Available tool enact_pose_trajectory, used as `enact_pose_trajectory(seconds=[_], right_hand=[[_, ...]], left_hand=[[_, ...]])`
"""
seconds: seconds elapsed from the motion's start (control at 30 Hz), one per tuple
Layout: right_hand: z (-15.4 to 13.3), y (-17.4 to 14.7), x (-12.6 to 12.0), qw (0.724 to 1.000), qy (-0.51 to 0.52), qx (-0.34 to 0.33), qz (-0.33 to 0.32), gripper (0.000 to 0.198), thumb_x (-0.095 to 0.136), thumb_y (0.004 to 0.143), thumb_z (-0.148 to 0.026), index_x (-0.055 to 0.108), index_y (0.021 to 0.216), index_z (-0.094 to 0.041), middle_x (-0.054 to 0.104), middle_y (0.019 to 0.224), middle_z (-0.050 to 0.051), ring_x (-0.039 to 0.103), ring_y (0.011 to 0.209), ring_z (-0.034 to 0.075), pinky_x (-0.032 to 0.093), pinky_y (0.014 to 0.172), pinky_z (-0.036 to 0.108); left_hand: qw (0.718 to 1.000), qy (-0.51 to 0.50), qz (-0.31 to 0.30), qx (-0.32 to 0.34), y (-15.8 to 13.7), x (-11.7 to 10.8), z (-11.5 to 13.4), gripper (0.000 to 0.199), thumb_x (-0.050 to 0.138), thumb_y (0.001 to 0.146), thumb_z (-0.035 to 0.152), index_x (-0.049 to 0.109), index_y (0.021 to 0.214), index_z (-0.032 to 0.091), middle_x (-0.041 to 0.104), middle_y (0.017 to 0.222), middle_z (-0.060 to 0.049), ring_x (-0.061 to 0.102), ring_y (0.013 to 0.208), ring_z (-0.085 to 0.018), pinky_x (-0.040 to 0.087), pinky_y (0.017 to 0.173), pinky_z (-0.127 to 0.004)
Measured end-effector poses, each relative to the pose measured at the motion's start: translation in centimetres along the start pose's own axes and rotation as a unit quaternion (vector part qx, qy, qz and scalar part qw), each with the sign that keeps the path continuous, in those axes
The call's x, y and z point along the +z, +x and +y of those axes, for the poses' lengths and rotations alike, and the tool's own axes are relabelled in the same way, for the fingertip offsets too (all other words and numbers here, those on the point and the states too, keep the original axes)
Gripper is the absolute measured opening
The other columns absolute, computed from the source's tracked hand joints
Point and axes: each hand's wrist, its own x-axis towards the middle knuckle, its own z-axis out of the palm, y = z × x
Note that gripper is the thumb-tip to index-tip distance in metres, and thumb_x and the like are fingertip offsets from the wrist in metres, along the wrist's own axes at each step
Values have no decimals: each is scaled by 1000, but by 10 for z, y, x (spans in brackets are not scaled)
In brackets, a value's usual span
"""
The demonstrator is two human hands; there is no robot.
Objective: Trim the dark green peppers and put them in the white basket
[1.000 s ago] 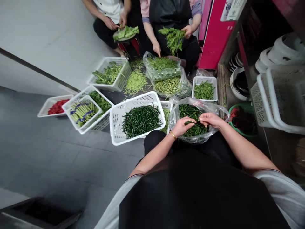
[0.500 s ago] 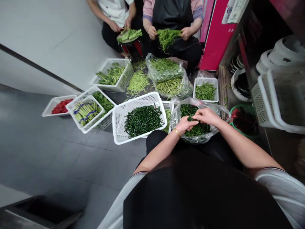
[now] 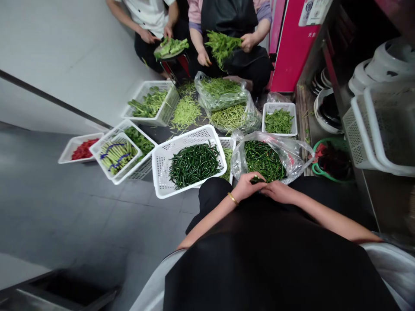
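Dark green chili peppers [image 3: 258, 179] stick out of my left hand [image 3: 246, 187], whose fingers are closed around them. A gold bracelet circles that wrist. My right hand [image 3: 279, 191] meets it fingertip to fingertip, pinching at the same peppers; exactly what lies between its fingers is partly hidden. Both hands are over my lap, at the near edge of a clear plastic bag [image 3: 293, 151] full of long green chilies [image 3: 266, 160]. Left of the bag, a white perforated basket [image 3: 161, 175] holds a heap of dark green chilies [image 3: 195, 165].
Behind stand a bag of green stems [image 3: 230, 116], a small basket of greens [image 3: 279, 121] and loose trimmings [image 3: 186, 112]. More vegetable baskets [image 3: 121, 151] line the left. Two people sit opposite, handling greens [image 3: 223, 46]. A green basin [image 3: 319, 170] and stacked white baskets [image 3: 366, 142] stand right.
Both my hands have drawn back from above the bag toward my lap, still together on the peppers. The co-worker opposite has lowered one hand from the greens.
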Motion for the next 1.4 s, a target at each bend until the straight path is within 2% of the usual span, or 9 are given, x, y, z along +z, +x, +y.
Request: enact_pose_trajectory(seconds=[0.13, 0.3, 0.53, 0.63, 0.77, 0.97, 1.17, 1.27, 1.4], right_hand=[[15, 5, -24, 957, -257, 132, -16, 24, 52, 91, -32, 68, 104, -19, 67, 102, 15, 68, 80, 23, 47, 67, 30], [40, 42, -33, 939, -320, 121, -18, 30, 46, 95, -32, 67, 113, -19, 64, 112, 14, 67, 90, 23, 46, 68, 28], [38, 37, -65, 952, -287, 88, 64, 33, 45, 96, -39, 72, 103, -22, 67, 105, 9, 65, 86, 20, 44, 71, 28], [25, 31, -79, 969, -201, 26, 142, 32, 46, 95, -39, 73, 101, -21, 68, 103, 8, 64, 88, 20, 44, 77, 29], [27, 38, -62, 971, 65, -10, 229, 39, 52, 89, -49, 71, 100, -17, 70, 96, 8, 63, 85, 18, 47, 78, 30], [26, 36, -7, 935, 352, 22, 41, 50, 51, 83, -64, 63, 80, -15, 58, 54, -1, 55, 52, 13, 48, 58, 28], [9, 21, -28, 995, -49, 17, 90, 39, 40, 96, -42, 64, 81, -16, 66, 70, 8, 63, 66, 18, 46, 65, 28], [13, 24, -44, 955, -281, 91, -9, 27, 49, 93, -32, 67, 86, -14, 69, 82, 16, 67, 81, 25, 47, 70, 31], [22, 37, -30, 926, -350, 131, -46, 31, 56, 89, -32, 64, 112, -14, 68, 103, 20, 69, 86, 27, 50, 70, 33]], left_hand=[[997, -64, 23, 40, 1, -12, 15, 26, 78, 64, 36, 64, 70, 15, 63, 76, -5, 56, 68, -13, 41, 55, -23], [949, -313, 29, -22, 14, -43, 8, 26, 71, 60, 33, 61, 75, 15, 62, 71, -4, 55, 59, -13, 32, 44, -21], [984, -162, 16, -70, 32, -29, -5, 34, 80, 62, 29, 66, 88, 13, 53, 55, 5, 42, 44, -6, 30, 46, -22], [994, -55, 42, -84, 52, -11, -8, 36, 86, 54, 26, 65, 79, 11, 51, 52, 6, 39, 43, -4, 26, 45, -21], [986, -137, 56, -80, 62, -3, -10, 38, 86, 56, 34, 58, 71, 13, 51, 53, 5, 40, 43, -4, 27, 44, -21], [952, -269, 95, -109, 45, -16, -15, 42, 87, 57, 34, 62, 81, 9, 52, 57, 3, 43, 48, -4, 31, 46, -20], [948, -265, 151, -92, 41, -2, -9, 39, 85, 59, 35, 60, 76, 11, 51, 55, 4, 43, 46, -3, 29, 45, -19], [956, -229, 182, -2, 36, 4, 8, 35, 84, 60, 33, 58, 75, 14, 54, 57, 4, 44, 46, -3, 32, 46, -18], [941, -301, 157, 8, 30, -8, 25, 26, 78, 68, 30, 58, 75, 14, 63, 70, -1, 55, 54, -7, 41, 52, -20]])
